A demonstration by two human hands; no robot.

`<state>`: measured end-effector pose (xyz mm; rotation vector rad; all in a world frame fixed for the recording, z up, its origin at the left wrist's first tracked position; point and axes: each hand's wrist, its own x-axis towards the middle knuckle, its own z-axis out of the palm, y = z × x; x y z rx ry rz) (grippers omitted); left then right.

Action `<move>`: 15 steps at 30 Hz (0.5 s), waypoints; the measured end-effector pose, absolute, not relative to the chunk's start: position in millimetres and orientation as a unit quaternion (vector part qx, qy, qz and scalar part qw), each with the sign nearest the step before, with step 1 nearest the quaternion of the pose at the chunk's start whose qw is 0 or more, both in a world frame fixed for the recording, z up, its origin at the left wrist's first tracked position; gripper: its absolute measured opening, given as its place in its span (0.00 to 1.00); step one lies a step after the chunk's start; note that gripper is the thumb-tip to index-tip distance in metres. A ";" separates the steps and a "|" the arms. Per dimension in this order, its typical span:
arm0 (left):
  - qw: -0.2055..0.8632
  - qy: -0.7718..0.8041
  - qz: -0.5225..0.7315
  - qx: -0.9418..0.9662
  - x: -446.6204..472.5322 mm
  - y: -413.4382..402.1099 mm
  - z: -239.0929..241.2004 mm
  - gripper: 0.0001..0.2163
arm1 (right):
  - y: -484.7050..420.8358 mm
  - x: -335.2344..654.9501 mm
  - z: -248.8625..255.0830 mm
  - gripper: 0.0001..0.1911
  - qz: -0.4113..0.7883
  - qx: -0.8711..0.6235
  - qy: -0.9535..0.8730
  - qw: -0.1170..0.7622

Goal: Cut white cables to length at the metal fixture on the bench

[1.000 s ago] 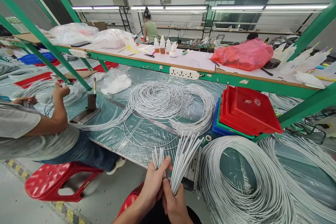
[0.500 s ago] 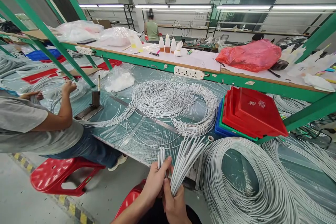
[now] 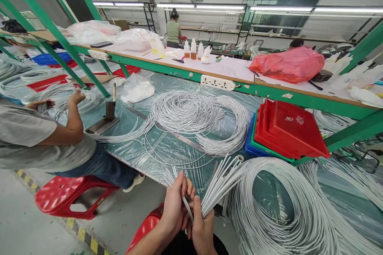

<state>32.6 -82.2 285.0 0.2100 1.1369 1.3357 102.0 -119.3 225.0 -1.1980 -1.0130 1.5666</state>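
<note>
My right hand (image 3: 202,225) is closed round a thick bundle of pale grey cables (image 3: 220,185), whose ends fan up and to the right. Beside it, my left hand (image 3: 176,207) grips a thinner bunch of the same cables (image 3: 171,176), with its ends tilted up to the left. The two hands nearly touch, low in the view in front of the bench edge. Some fingers are hidden behind the cables. Close to my right hand lies a large coil of grey cable (image 3: 239,203). Further back, another coiled heap of cable (image 3: 185,109) rests on the plastic-covered bench (image 3: 167,149).
Stacked red, green and blue trays (image 3: 295,127) stand at the right. A metal fixture with an upright handle (image 3: 110,109) sits at the left. There, a co-worker (image 3: 44,135) handles cables near a red stool (image 3: 66,195). A shelf (image 3: 167,67) carries bottles, bags and a power strip (image 3: 218,83).
The thin bunch in my left hand has tilted and shifted left. The larger bundle in my right hand leans further right. The view has moved slightly.
</note>
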 end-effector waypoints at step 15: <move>0.629 0.485 0.589 0.149 -49.2 -59.7 314.5 0.27 | -103.0 122.7 222.5 0.33 0.699 -0.448 -0.306 0.466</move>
